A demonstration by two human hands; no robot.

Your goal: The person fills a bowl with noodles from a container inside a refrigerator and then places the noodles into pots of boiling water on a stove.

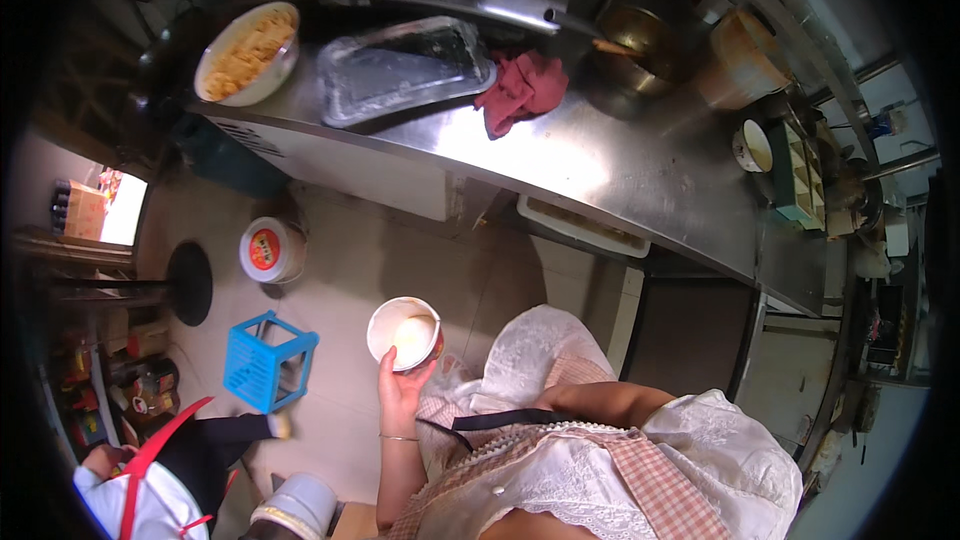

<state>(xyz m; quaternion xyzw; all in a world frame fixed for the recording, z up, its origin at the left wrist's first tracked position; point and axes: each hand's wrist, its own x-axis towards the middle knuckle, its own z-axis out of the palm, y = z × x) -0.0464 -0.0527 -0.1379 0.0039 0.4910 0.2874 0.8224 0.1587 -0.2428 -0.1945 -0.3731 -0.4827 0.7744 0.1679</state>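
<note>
My left hand (406,384) grips a white paper tub (381,321) from below, its thumb on the rim and a thin bangle on the wrist. Inside the tub lies a pale, rounded thing (413,336); I cannot tell what it is. My right forearm (611,401) bends across my waist, and its hand is hidden in the folds of my white clothing and checked apron (570,373). Both the tub and my left hand are held over the tiled floor, apart from the steel counter (630,165).
On the counter stand a bowl of food (251,56), a clear plastic tray (405,75), a red cloth (523,90) and a metal pot (626,71). A lidded bucket (271,251) and blue stool (255,371) occupy the floor. Another person (161,491) is at lower left.
</note>
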